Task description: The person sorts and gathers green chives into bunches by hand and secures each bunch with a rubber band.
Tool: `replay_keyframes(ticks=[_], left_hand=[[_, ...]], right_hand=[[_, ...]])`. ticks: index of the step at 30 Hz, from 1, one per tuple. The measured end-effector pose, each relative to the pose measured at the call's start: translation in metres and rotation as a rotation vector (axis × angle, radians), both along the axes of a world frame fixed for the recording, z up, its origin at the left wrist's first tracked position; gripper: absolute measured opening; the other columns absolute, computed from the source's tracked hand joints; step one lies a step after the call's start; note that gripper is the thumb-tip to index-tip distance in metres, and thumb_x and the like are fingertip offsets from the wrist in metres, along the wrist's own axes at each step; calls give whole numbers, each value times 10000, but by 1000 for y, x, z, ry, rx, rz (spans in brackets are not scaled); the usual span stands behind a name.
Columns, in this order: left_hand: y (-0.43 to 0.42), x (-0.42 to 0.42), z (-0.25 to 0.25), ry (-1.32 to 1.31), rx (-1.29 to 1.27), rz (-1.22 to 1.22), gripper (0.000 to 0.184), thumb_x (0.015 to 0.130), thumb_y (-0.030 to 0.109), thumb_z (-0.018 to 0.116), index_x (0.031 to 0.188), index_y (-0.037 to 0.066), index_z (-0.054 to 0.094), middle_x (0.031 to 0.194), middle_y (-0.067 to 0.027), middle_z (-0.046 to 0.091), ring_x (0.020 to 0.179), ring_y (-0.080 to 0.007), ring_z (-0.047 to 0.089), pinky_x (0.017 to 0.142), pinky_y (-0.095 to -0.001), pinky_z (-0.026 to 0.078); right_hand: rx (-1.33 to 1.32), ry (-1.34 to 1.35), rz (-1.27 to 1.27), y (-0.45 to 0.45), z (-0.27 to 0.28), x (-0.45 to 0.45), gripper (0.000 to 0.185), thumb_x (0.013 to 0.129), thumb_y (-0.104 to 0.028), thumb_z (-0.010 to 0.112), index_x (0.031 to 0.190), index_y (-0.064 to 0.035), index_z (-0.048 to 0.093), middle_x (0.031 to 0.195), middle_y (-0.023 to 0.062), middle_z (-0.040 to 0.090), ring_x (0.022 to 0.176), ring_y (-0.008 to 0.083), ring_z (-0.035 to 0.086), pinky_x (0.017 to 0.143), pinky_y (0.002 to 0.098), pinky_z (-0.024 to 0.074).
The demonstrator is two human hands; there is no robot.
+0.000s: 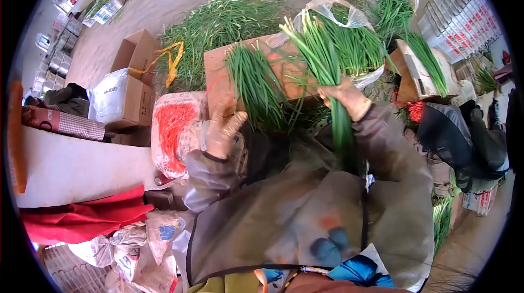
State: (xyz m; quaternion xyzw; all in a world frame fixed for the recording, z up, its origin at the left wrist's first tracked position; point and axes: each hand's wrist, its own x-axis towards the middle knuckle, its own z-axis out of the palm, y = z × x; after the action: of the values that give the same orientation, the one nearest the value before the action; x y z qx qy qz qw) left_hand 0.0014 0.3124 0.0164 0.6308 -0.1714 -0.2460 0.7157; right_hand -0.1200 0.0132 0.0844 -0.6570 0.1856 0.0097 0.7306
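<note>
My right hand is closed around a bunch of long green chives. Their pale stem ends point up and away, and the leaf tips hang down in front of my apron. My left hand is raised with its fingers apart, holding nothing. Just beyond it, a loose pile of chives lies on a cardboard-topped surface. Beside my left hand, a bundle of red ties rests on a pale printed sack.
More chives stand bunched in clear plastic at the back right, and a heap of greens covers the floor ahead. A cardboard box stands left. White crates are stacked far right, near another person.
</note>
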Motion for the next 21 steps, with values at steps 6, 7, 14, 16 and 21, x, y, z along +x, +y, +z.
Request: replay_keyframes(ticks=[6,7,14,16,21], left_hand=[[-103,-38,-2,364,-655,-418,713,801,258,670,1367,54,288,1293,-164,421,1193,-252,423,1007,-393,338],[-120,-41,-11,424,-734,-427,692,814,285,647,1351,27,295,1292,-169,432,1190,-276,433,1016,-421,332],[-123,-21,-62,922,-851,-427,620,786,219,664,1294,10,378,1210,-183,516,1119,-329,505,986,-479,385],[-125,-20,-70,894,-887,-442,626,760,149,673,1293,0,380,1175,-193,532,1066,-321,539,969,-460,411],[-126,-20,-57,824,-827,-495,636,749,208,687,1283,10,403,1121,-185,566,1039,-315,553,935,-430,433]], right_hand=[[-925,417,108,45,18,-41,774,700,-213,740,1329,-17,334,1161,159,568,1017,266,577,871,329,428],[-937,253,80,54,0,-51,817,705,-262,740,1353,-31,298,1192,184,537,1053,287,557,881,328,421],[-751,-18,125,60,-73,-70,559,836,-394,581,1296,-128,407,1025,191,596,930,379,569,769,418,461],[-771,0,203,53,-65,-62,483,850,-387,565,1245,-125,472,976,181,611,896,372,580,748,409,470],[-915,-381,12,18,-8,5,430,836,-422,571,1107,-88,585,960,135,623,876,288,597,758,358,469]])
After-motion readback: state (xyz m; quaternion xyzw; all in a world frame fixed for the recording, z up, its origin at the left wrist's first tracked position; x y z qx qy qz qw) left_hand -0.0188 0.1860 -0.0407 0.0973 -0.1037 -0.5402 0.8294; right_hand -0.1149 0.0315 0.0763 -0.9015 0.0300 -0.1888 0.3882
